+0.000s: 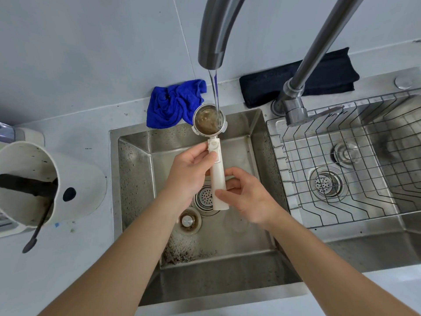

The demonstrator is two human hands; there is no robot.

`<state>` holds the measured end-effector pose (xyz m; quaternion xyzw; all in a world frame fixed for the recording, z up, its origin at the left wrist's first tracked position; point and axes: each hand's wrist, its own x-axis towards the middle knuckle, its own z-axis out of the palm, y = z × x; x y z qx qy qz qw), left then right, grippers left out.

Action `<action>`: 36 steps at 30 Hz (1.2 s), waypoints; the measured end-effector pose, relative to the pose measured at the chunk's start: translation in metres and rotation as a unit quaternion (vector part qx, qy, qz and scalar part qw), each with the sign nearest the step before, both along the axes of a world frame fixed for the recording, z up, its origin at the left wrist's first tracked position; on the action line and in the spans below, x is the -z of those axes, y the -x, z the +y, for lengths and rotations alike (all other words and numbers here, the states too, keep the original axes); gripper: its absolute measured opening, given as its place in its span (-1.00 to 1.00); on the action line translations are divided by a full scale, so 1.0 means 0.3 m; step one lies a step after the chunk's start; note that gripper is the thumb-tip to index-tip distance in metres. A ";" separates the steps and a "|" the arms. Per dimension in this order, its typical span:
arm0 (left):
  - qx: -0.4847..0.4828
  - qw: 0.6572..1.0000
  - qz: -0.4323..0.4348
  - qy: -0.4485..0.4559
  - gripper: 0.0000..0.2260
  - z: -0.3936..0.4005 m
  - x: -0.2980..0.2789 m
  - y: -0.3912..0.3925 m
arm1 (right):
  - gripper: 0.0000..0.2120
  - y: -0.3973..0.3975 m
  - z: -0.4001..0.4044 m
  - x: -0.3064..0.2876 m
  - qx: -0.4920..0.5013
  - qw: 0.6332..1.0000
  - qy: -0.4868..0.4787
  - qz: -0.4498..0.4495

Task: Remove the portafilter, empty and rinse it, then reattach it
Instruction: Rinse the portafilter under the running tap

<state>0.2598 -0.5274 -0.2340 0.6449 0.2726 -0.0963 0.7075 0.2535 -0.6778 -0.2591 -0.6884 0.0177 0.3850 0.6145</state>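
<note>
The portafilter (217, 165) has a white handle and a round metal basket, held level over the small steel sink (136, 169). Water streams from the grey faucet (213, 42) into the basket, which is full of brownish water. My left hand (189, 176) grips the upper part of the handle from the left. My right hand (248, 197) pinches the handle's lower end from the right.
Coffee grounds speckle the sink floor around the drain (204, 198). A blue cloth (173, 103) and a dark towel (298, 80) lie behind the sink. A second sink with a wire rack (341, 156) is at right. A white knock box (41, 181) stands at left.
</note>
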 end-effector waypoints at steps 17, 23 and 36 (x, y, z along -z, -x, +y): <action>-0.003 0.985 0.082 0.152 -0.78 -0.045 0.020 -0.018 | -0.70 0.016 -0.067 -0.058 0.058 0.989 0.095 -0.101; -0.034 0.973 0.110 0.202 -0.80 -0.071 0.013 -0.004 | -0.70 0.048 -0.069 -0.075 0.072 0.980 0.135 -0.129; -0.036 0.955 0.135 0.262 -0.71 -0.101 -0.006 -0.018 | -0.64 0.120 -0.055 -0.047 0.109 0.941 0.212 -0.238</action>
